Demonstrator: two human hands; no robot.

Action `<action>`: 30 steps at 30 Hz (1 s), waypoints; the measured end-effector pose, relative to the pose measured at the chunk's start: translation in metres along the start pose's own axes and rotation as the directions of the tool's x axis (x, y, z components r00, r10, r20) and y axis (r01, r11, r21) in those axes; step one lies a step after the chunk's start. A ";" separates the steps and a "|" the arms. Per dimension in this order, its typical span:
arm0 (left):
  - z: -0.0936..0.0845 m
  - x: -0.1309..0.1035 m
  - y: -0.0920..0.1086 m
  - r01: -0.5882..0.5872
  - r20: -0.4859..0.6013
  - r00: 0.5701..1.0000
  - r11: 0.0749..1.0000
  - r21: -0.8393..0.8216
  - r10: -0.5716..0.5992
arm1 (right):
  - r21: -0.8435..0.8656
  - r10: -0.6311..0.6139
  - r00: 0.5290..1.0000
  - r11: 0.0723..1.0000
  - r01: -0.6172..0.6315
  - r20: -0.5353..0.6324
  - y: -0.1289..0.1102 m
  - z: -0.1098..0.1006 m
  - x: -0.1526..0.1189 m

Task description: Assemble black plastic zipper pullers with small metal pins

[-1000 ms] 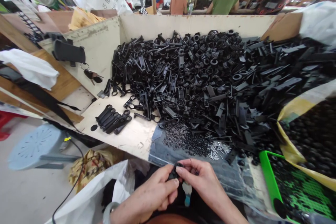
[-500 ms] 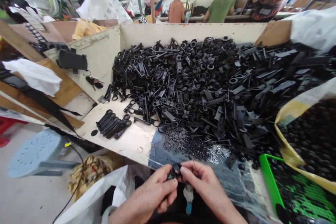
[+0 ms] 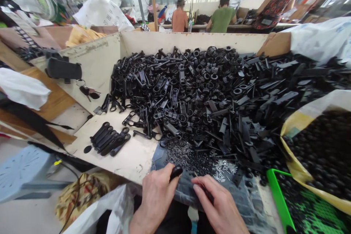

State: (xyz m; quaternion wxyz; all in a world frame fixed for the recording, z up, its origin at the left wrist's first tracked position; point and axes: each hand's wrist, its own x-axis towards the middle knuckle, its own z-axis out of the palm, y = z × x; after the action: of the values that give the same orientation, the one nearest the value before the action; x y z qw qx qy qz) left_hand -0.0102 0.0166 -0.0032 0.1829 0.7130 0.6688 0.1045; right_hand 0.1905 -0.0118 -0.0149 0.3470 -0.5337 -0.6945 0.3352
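Observation:
My left hand (image 3: pixel 157 192) is closed around a black plastic part (image 3: pixel 176 172), whose rounded end sticks out past the thumb side. The rest of that part is hidden in the palm. To its right, my right hand (image 3: pixel 216 199) is closed on a slim pointed tool (image 3: pixel 207 192) with a dark body and a thin tip toward the upper left. Both hands are apart, over the near edge of the dark bench mat (image 3: pixel 186 187). Just beyond them lie small dark pieces (image 3: pixel 181 153) and a little heap of silvery pins (image 3: pixel 225 170).
A large pile of black plastic parts (image 3: pixel 175 91) fills the bench. Several matching black pieces (image 3: pixel 109 139) lie in a row at left. A green tray (image 3: pixel 276 193) and a yellow-edged sack of black balls (image 3: pixel 320 142) stand at right. Keys (image 3: pixel 89 91) hang on the left board.
The hands, close together on the black part before, have separated. My left hand has turned so its back faces up with the part. The slim tool now shows in my right hand.

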 end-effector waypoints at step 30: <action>-0.014 -0.018 0.025 0.503 0.514 0.853 -0.123 -0.856 -0.087 | 0.719 0.409 0.902 0.585 -0.375 0.138 -0.029 0.019 0.020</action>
State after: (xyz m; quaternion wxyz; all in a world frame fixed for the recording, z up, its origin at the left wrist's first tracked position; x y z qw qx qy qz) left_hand 0.0055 -0.0005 0.0213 0.7484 0.1926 0.4934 0.3993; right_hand 0.1558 -0.0002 0.0016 0.4626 -0.4965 -0.3594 0.6406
